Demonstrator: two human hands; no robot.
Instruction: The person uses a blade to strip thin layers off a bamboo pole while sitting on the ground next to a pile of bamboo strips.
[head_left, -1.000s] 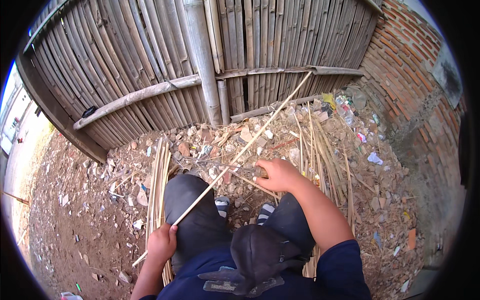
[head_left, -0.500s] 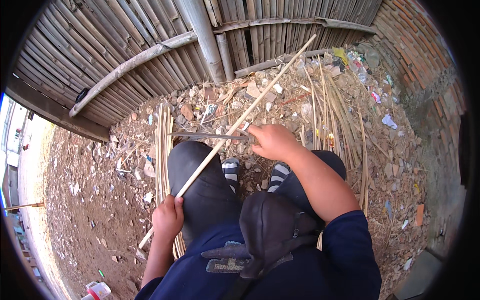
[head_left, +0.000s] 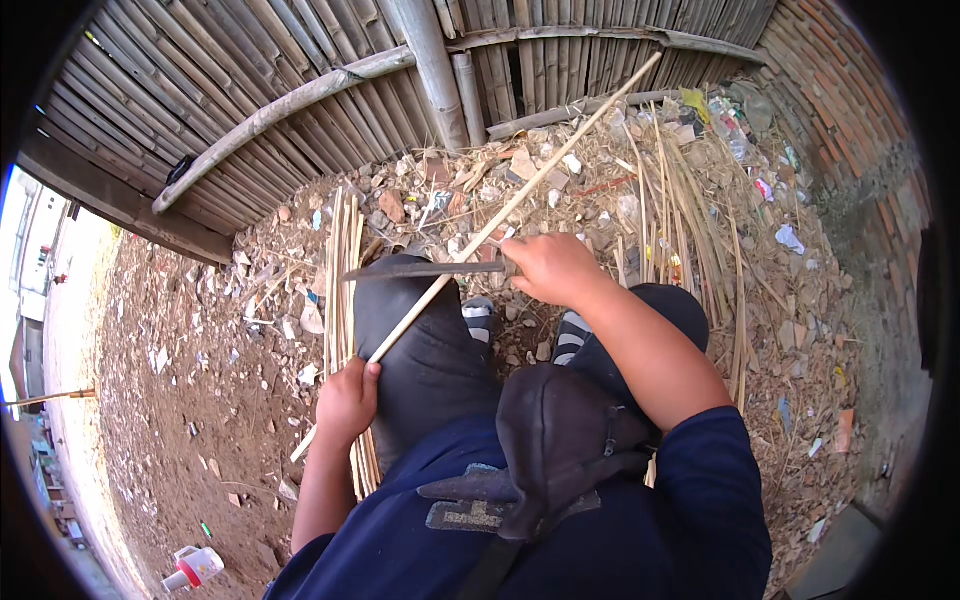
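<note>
A long pale bamboo strip (head_left: 560,160) slants across my left thigh, from beside my left forearm up toward the fence. My left hand (head_left: 347,398) is closed around its lower part, thumb laid along it. In my right hand (head_left: 552,268) is the handle of a knife, fingers wrapped round it. The knife's long dark blade (head_left: 410,271) points left and crosses the strip above my left knee, seemingly touching it. Bundled bamboo strips (head_left: 343,240) lie beyond and under my left leg. My right hand is between my knees and the fence.
More loose strips (head_left: 690,215) lie on the rubble-strewn ground at the right. A bamboo fence (head_left: 290,90) closes off the far side and a brick wall (head_left: 850,100) the right. A white and red jug (head_left: 195,568) lies at the lower left.
The knife blade has turned so that more of its flat side shows. The whole view has shifted slightly. Both hands keep their hold.
</note>
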